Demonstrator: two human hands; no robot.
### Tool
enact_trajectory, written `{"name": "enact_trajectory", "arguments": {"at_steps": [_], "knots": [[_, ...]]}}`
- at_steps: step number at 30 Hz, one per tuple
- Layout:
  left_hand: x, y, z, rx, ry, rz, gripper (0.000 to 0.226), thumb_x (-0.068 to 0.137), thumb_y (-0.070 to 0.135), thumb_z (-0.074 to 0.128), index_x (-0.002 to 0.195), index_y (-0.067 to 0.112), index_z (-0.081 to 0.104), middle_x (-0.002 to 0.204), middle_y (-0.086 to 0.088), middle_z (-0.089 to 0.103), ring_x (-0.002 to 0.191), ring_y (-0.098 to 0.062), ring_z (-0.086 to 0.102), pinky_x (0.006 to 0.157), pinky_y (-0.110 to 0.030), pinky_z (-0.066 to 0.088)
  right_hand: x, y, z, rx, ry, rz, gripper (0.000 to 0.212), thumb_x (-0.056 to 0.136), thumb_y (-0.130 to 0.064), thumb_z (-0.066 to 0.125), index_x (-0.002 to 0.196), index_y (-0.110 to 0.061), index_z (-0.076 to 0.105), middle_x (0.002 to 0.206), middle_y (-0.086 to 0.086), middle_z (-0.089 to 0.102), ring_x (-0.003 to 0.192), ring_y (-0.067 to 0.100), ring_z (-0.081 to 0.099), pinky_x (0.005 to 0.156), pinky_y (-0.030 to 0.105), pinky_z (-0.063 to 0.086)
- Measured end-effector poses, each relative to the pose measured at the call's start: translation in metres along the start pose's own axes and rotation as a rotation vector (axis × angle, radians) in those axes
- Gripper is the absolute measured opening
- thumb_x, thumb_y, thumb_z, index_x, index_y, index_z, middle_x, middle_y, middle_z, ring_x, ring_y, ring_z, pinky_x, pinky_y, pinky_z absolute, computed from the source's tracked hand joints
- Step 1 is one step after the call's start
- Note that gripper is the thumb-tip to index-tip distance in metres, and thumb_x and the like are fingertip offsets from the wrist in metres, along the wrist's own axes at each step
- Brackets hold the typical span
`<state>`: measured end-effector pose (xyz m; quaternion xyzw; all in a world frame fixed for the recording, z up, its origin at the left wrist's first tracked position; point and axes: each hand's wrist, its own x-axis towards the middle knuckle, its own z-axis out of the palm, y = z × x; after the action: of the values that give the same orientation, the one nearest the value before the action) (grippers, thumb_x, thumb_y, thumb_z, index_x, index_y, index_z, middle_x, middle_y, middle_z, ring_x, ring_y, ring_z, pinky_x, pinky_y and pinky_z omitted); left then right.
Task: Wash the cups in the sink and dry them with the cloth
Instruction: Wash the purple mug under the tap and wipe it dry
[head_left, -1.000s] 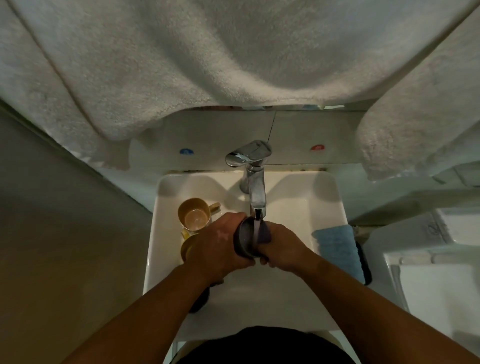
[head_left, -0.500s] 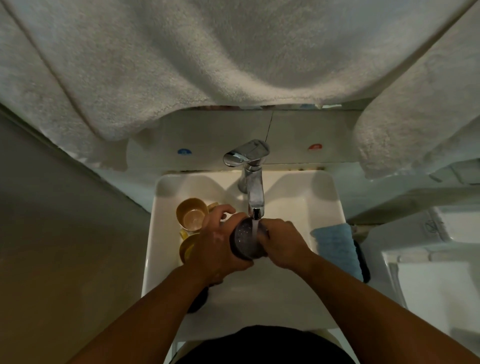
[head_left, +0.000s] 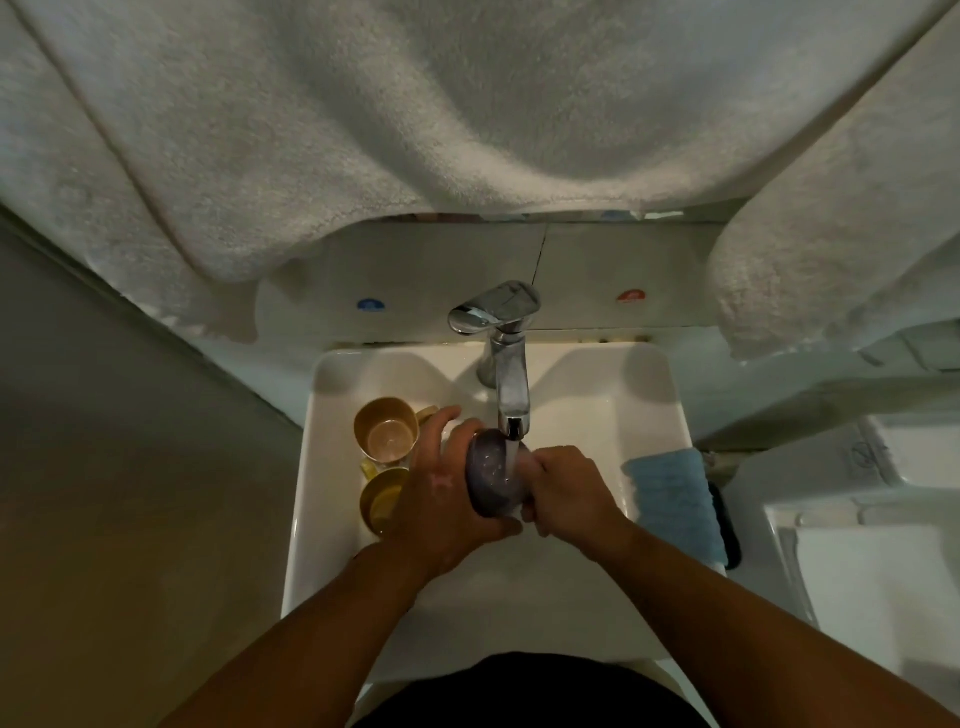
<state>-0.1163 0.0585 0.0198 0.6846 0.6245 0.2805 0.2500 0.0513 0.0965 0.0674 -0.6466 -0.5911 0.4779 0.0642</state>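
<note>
A dark purple cup (head_left: 491, 475) is held under the running chrome tap (head_left: 506, 364) above the white sink (head_left: 644, 395). My left hand (head_left: 447, 488) wraps round its left side, fingers spread over the top. My right hand (head_left: 569, 491) grips its right side. Two yellow cups stand in the sink's left part: one upright (head_left: 385, 430) and one (head_left: 382, 499) nearer to me, partly hidden by my left hand. A blue cloth (head_left: 675, 493) lies on the sink's right rim.
White towels (head_left: 415, 130) hang overhead and at the right (head_left: 831, 234), close above the tap. A dark object (head_left: 730, 530) peeks out beside the cloth. A white fixture (head_left: 857, 571) stands at the right. A wall runs along the left.
My left hand's fingers have spread and shifted over the cup's top, and the cup has turned under the water stream. My right hand has moved a little along the cup.
</note>
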Motion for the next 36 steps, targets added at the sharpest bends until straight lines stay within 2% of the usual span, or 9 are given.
{"name": "enact_trajectory", "arguments": {"at_steps": [3,9,12,15,20,24,28,32,36], "knots": [[-0.004,0.002,0.002,-0.043,0.007,-0.008,0.104,0.051,0.061,0.086,0.138,0.020,0.046,0.138,-0.005,0.048,0.121,-0.015,0.051,0.101,-0.021,0.045,-0.009,0.000,-0.002,0.225,-0.114,0.041,0.023,0.096,-0.024,0.059,0.086,-0.006,0.070,0.060,0.007,0.067,0.050,0.020,0.057,0.047,0.026,0.045],[0.000,0.007,-0.003,-0.238,-0.201,-0.009,0.094,0.057,0.033,0.094,0.140,0.027,0.049,0.129,0.010,0.060,0.115,-0.004,0.058,0.095,-0.015,0.050,0.006,0.003,-0.015,-0.480,-0.043,-0.095,0.023,0.099,-0.024,0.059,0.111,-0.010,0.071,0.105,0.010,0.072,0.089,0.022,0.070,0.077,0.029,0.054],[0.001,0.006,-0.001,-0.269,-0.234,-0.039,0.100,0.057,0.038,0.095,0.141,0.028,0.042,0.127,0.010,0.060,0.112,-0.006,0.061,0.091,-0.017,0.054,0.002,0.014,-0.011,-0.010,-0.072,0.044,0.031,0.098,-0.035,0.058,0.094,-0.008,0.073,0.068,0.008,0.072,0.048,0.014,0.064,0.047,0.023,0.047],[0.001,0.005,-0.003,-0.230,-0.257,-0.064,0.095,0.053,0.046,0.095,0.130,0.036,0.041,0.120,0.014,0.057,0.106,-0.003,0.060,0.087,-0.017,0.053,-0.002,0.022,-0.015,0.109,-0.213,0.008,0.022,0.094,-0.030,0.064,0.090,-0.010,0.072,0.066,0.007,0.072,0.052,0.017,0.064,0.051,0.024,0.049],[0.001,0.009,-0.007,-0.210,-0.292,-0.077,0.091,0.062,0.035,0.094,0.134,0.041,0.039,0.117,0.023,0.054,0.103,0.009,0.056,0.086,-0.004,0.045,0.009,0.027,-0.010,-0.454,-0.085,-0.119,0.027,0.090,-0.023,0.071,0.114,-0.011,0.069,0.098,0.010,0.075,0.082,0.024,0.072,0.074,0.033,0.059],[0.008,0.008,-0.013,-0.156,-0.447,-0.098,0.105,0.059,0.048,0.094,0.144,0.036,0.034,0.120,0.021,0.054,0.102,0.001,0.060,0.079,-0.005,0.048,0.007,0.036,-0.007,-0.281,-0.028,-0.116,0.040,0.106,-0.037,0.043,0.095,-0.008,0.068,0.067,0.010,0.067,0.054,0.021,0.063,0.055,0.036,0.054],[0.011,0.013,-0.009,-0.135,-0.434,-0.192,0.095,0.058,0.049,0.093,0.133,0.036,0.035,0.108,0.020,0.056,0.085,0.004,0.062,0.062,-0.006,0.049,0.015,0.034,-0.009,-0.129,0.232,-0.087,0.021,0.102,-0.036,0.051,0.097,-0.019,0.062,0.091,0.002,0.065,0.080,0.016,0.060,0.066,0.024,0.045],[0.010,0.016,-0.006,-0.163,-0.402,-0.202,0.076,0.059,0.053,0.091,0.120,0.041,0.048,0.106,0.021,0.058,0.088,-0.003,0.063,0.065,-0.014,0.055,0.011,0.032,-0.002,0.336,-0.142,-0.114,0.045,0.093,-0.050,0.059,0.135,-0.036,0.051,0.122,-0.010,0.058,0.110,0.010,0.058,0.095,0.035,0.055],[0.003,0.017,-0.007,-0.281,-0.189,-0.245,0.076,0.057,0.066,0.085,0.122,0.037,0.057,0.109,0.026,0.061,0.098,-0.001,0.063,0.076,-0.012,0.053,0.014,0.032,0.010,0.446,-0.087,-0.240,0.029,0.094,-0.039,0.064,0.122,-0.034,0.060,0.111,-0.011,0.070,0.102,0.006,0.067,0.085,0.026,0.057]]}}
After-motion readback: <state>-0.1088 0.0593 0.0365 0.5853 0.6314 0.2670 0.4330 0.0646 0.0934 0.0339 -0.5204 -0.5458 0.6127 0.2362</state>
